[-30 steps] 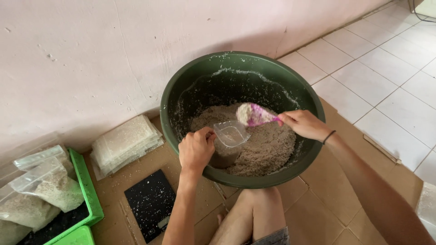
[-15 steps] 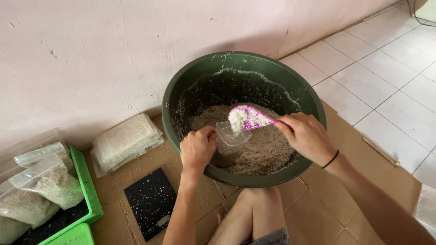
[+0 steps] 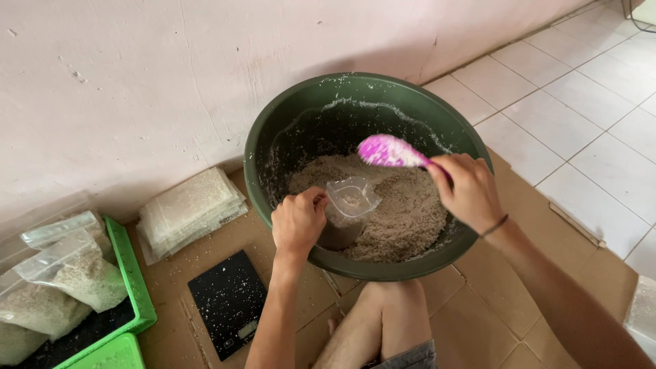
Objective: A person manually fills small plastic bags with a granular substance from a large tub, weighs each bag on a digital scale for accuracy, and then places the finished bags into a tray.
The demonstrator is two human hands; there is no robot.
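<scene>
Nearest me, over the green basin's [image 3: 263,198] front rim, my left hand [image 3: 298,222] gripped a clear bag [image 3: 347,212], mouth open upward. Just beyond and right, my right hand [image 3: 470,191] clenched the pink scoop [image 3: 389,152], its handle running rightward above the grain mix [image 3: 403,212].

Left hand [image 3: 298,222] grips clear plastic bag [image 3: 350,208] over grain mix inside large green plastic basin [image 3: 273,130]. Right hand [image 3: 468,191] holds pink plastic scoop [image 3: 389,151] above bag. Black digital scale [image 3: 229,301] near basin.

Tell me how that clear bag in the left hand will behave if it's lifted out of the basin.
The clear bag looks thin and floppy, so it would probably sag below the left hand. Partly filled with grainy mix, it seems bottom-heavy. Its mouth is open, so tilting may spill.
</scene>
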